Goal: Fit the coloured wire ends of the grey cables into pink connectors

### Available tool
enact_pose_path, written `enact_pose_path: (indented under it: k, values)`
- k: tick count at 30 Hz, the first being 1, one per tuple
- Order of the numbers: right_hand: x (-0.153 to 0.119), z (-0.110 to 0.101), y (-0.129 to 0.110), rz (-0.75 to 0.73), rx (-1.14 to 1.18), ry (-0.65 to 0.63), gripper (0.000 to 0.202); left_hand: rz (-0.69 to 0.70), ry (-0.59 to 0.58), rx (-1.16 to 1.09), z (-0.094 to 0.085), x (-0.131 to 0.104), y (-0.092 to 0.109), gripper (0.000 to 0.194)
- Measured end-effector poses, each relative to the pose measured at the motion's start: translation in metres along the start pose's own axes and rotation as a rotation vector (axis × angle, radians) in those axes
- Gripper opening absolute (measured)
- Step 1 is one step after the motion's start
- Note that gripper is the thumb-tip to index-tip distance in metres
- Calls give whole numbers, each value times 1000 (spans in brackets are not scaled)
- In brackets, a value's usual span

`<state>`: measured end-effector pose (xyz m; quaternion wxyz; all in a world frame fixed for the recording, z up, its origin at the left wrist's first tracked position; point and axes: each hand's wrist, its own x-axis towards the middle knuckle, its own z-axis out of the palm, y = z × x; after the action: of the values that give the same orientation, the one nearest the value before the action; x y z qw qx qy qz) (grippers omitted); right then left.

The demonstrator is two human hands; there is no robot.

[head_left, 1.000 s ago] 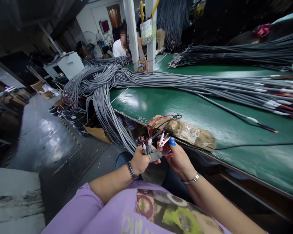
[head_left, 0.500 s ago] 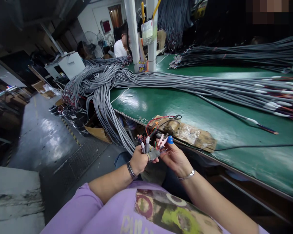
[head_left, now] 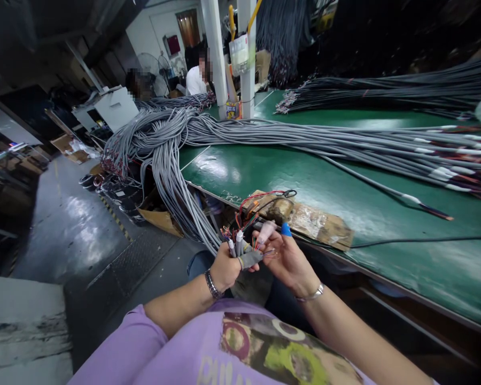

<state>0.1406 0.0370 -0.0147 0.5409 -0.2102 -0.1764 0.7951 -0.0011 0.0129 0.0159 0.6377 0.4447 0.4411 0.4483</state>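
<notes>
My left hand (head_left: 226, 267) is wrapped round the ends of several grey cables (head_left: 202, 222), with a grey covering on its thumb. Thin coloured wires fan out of the cable ends just above that fist. To its right, my right hand (head_left: 291, 262) touches the wire tips with its fingers, a blue cover on one fingertip. A pinkish finger covering shows on this hand too; whether the fingers pinch a wire is too small to tell. Beyond both hands, a wooden block (head_left: 318, 225) with clear tape and red and black leads lies at the table edge.
Long grey cables (head_left: 264, 131) run across the green table (head_left: 232, 168), with a bundle hanging over its left edge. Darker cables (head_left: 385, 93) lie at the back. White posts (head_left: 246, 80) rise behind. A person (head_left: 196, 80) in white sits farther back.
My right hand has shifted slightly right and its fingers have spread a little. The pinkish covering has turned. My left hand still grips the cables and has moved slightly left.
</notes>
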Motion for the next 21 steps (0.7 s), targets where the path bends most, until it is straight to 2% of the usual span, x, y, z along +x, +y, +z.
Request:
enact_pose_path:
  k: [4, 8, 15, 21]
  values:
    - [-4, 3, -4, -12, -24, 74, 26, 34, -20, 28, -5, -4, -7, 38]
    - [-6, 7, -6, -44, -60, 87, 20, 65, 16, 33, -4, -5, -8, 37]
    - [-1, 2, -2, -62, -94, 56, 34, 66, 40, 10, 3, 0, -3, 37]
    - [3, 1, 2, -80, -115, 15, 37, 31, 42, 22, 4, 6, -6, 41]
